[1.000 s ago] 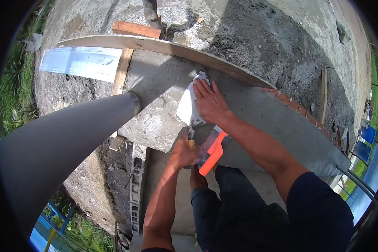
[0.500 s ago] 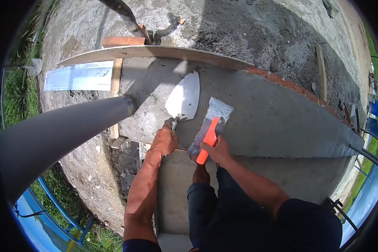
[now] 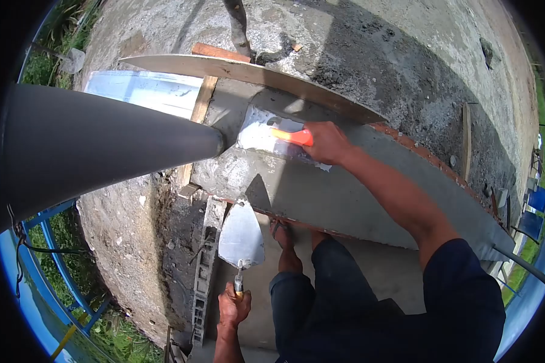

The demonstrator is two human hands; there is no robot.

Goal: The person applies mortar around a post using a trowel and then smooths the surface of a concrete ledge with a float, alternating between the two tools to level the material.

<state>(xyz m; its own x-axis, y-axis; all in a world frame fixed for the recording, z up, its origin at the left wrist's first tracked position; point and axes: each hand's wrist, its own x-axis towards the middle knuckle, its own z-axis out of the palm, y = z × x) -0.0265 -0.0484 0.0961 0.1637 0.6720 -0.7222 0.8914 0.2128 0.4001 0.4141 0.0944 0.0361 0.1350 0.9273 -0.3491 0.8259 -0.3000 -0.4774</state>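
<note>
Where the concrete slab (image 3: 369, 193) runs across the middle of the view, its top is grey, smooth and damp-looking, with a rougher patch near its left end. Curved wooden board (image 3: 248, 72): stands on edge along the slab's far side. Brick edge (image 3: 418, 148): reddish, showing on the far side of the slab, right of the board. Grey pipe (image 3: 103, 142): thick, its end meeting the slab's left corner. Metal sheet (image 3: 139, 91): shiny, lying beyond the pipe, left of the slab. Ground beyond the slab: rough gravel and hardened mortar, in open daylight, part shaded. Grass at the far left and right margins. Blue railing (image 3: 60, 272): below the pipe, left of the slab.

Right hand (image 3: 327, 142): clenched around the orange handle (image 3: 290, 137) of a flat float (image 3: 266, 136), whose blade lies on the slab's far left part, close to the board. Left hand (image 3: 233, 305): held low, in front of the slab, gripping a pointed trowel (image 3: 242, 236) with its blade raised, tip toward the slab's near edge. Block wall (image 3: 206, 260): under the slab's left end, just beside the trowel.
</note>
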